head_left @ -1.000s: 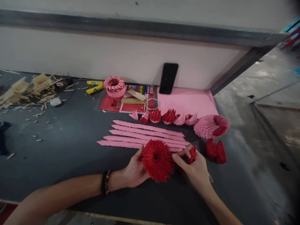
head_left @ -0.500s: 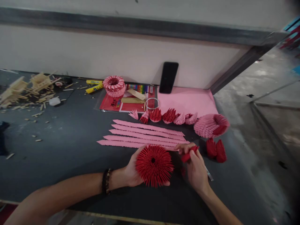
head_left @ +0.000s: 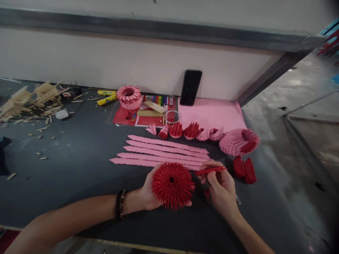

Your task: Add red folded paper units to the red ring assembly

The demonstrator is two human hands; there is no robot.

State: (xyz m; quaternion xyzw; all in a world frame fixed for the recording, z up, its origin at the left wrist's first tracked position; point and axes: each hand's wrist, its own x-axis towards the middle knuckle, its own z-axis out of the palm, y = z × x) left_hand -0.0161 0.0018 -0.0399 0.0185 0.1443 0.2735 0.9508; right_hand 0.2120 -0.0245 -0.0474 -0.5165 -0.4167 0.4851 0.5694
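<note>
My left hand [head_left: 150, 190] cups a round red piece of folded paper [head_left: 173, 187] from its left side and below, with pleats fanning out from a dark centre hole. Just right of it, my right hand [head_left: 221, 187] pinches a thin red folded-paper piece [head_left: 212, 170] between thumb and fingers. A small red bit [head_left: 207, 193] shows below that hand, partly hidden. Beyond both hands lie several long pink folded-paper strips [head_left: 164, 149], side by side. Two red paper bundles [head_left: 244, 170] rest to the right of my right hand.
A pink woven-looking paper bowl [head_left: 237, 142] lies at the right. Small red and pink paper clusters [head_left: 191, 130] form a row behind the strips. A phone [head_left: 190, 87] leans on the wall above pink paper [head_left: 212, 113]. Wooden scraps [head_left: 45, 102] and glue sticks [head_left: 106, 98] are at the left.
My right hand has turned the red piece, which now shows as a long thin sliver pointing toward the round piece. My left hand has shifted the round piece very slightly left.
</note>
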